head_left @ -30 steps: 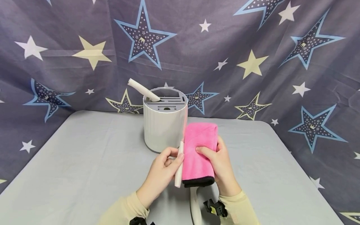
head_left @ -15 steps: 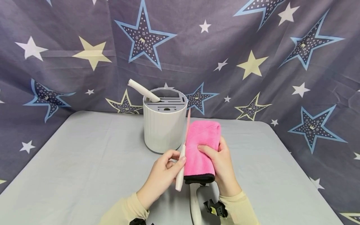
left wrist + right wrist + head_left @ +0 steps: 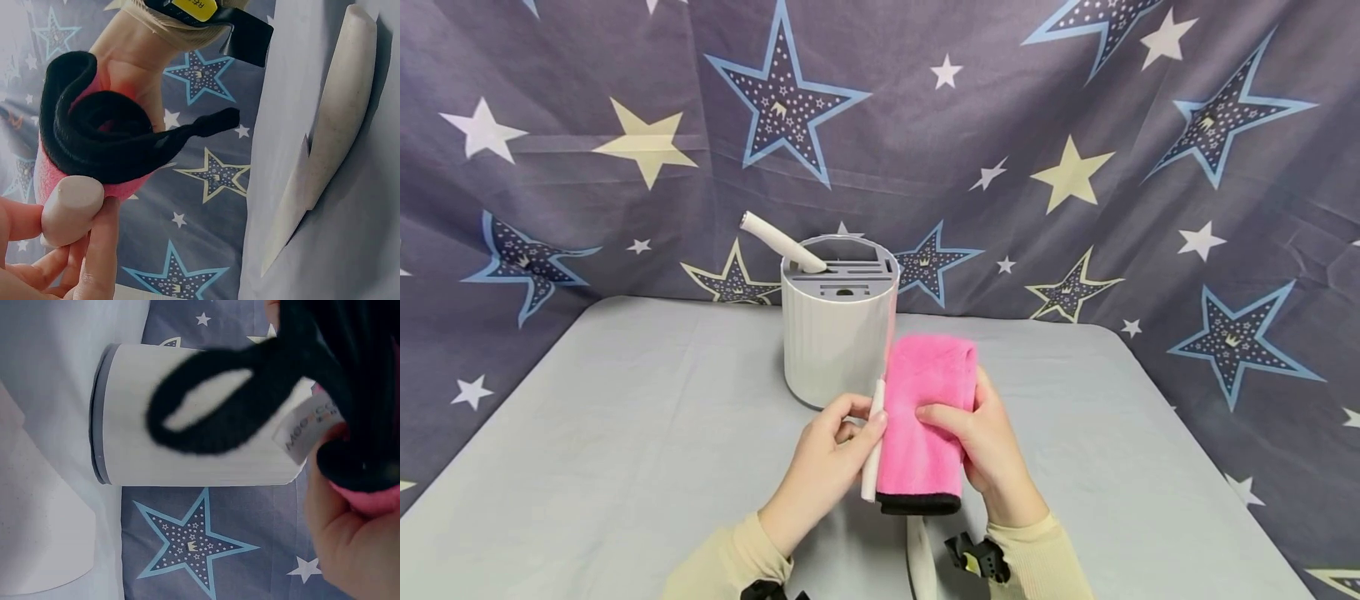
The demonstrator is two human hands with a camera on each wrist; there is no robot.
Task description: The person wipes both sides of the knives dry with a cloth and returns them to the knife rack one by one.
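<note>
My left hand (image 3: 829, 462) pinches the white handle of a knife (image 3: 874, 467), held upright; its thin blade, tinted pink, shows beside the cloth. My right hand (image 3: 992, 442) grips a folded pink cloth (image 3: 925, 425) with a black edge, thumb on its front, against the blade side of the knife. In the left wrist view the handle's butt end sits between fingers and thumb, below the cloth's rolled black edge (image 3: 112, 137). A black loop (image 3: 206, 406) and a white label (image 3: 306, 428) hang from the cloth in the right wrist view.
Behind the hands stands a white ribbed knife block (image 3: 835, 350) with a slotted grey top. One white knife handle (image 3: 782, 242) leans out of it to the left. Another white-handled knife (image 3: 344, 106) lies on the grey-covered table (image 3: 625, 433), under the cloth. A star-patterned curtain (image 3: 925, 150) surrounds the table.
The cloth rose slightly and shifted right, baring more of the blade, then came back down and left, lower than at first. The knife tilted a little with it. Both hands kept their holds.
</note>
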